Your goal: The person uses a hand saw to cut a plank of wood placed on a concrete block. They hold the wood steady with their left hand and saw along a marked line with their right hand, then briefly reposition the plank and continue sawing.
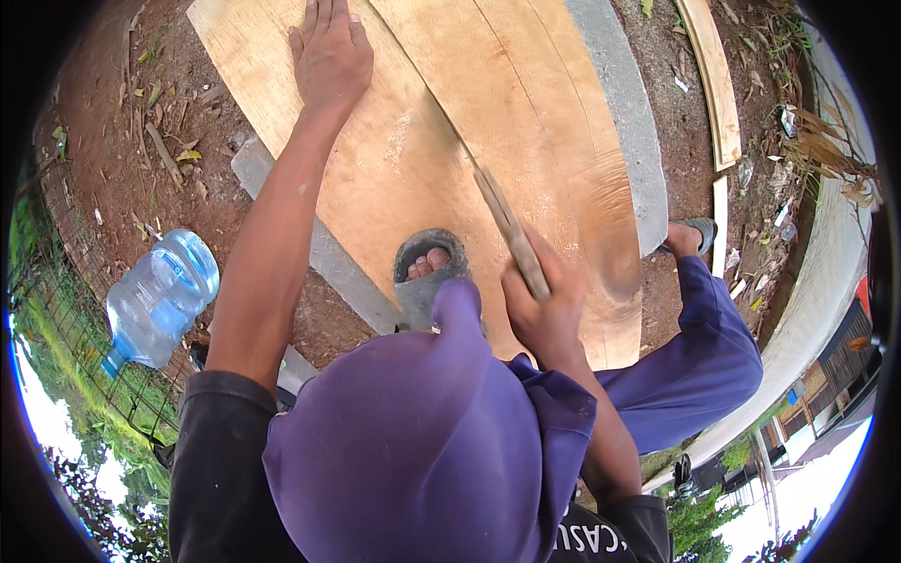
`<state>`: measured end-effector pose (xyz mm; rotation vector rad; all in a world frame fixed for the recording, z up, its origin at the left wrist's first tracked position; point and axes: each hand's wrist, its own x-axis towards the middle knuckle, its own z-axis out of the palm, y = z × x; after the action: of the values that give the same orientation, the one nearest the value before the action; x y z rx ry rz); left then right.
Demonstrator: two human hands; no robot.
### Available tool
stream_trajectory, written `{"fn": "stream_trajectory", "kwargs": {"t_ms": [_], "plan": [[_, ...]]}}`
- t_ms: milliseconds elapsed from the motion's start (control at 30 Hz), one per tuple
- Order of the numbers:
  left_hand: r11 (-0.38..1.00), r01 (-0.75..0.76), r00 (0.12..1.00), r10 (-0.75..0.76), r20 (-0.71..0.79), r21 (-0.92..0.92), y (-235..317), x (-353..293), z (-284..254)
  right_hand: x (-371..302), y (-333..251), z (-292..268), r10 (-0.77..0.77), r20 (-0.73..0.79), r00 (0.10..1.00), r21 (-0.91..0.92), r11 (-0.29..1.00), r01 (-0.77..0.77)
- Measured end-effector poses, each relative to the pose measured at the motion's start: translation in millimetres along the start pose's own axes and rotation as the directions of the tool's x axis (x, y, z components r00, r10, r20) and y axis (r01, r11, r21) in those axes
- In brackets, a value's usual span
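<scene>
A large light plywood sheet (413,141) lies over grey concrete slabs on bare earth. My left hand (330,52) rests flat on the sheet near its far edge, fingers together. My right hand (544,305) is closed around the wooden handle of a hand saw (507,225), whose blade runs along a long curved cut in the plywood. My foot in a grey sandal (427,267) presses on the sheet's near part. My purple cap (413,441) fills the lower middle of the view.
A big clear blue water jug (160,300) lies on the soil at left by a wire fence. Narrow wooden strips (713,75) lie at the right. My other leg in blue trousers (704,347) stretches rightwards.
</scene>
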<state>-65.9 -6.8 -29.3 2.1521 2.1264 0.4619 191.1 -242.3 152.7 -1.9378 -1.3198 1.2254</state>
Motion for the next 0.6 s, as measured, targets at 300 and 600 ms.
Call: {"fn": "stream_trajectory", "kwargs": {"t_ms": [300, 600], "plan": [[1.0, -0.002, 1.0, 0.003, 0.009, -0.009, 2.2, 0.1, -5.5, -53.3, -6.1, -42.6, 0.104, 0.065, 0.992, -0.052, 0.994, -0.1], [1.0, 0.023, 1.0, -0.023, 0.003, -0.008, -2.5, 0.8, -5.7, -92.4, -7.3, -73.2, 0.028, 0.082, 0.996, -0.143, 0.99, -0.016]]}}
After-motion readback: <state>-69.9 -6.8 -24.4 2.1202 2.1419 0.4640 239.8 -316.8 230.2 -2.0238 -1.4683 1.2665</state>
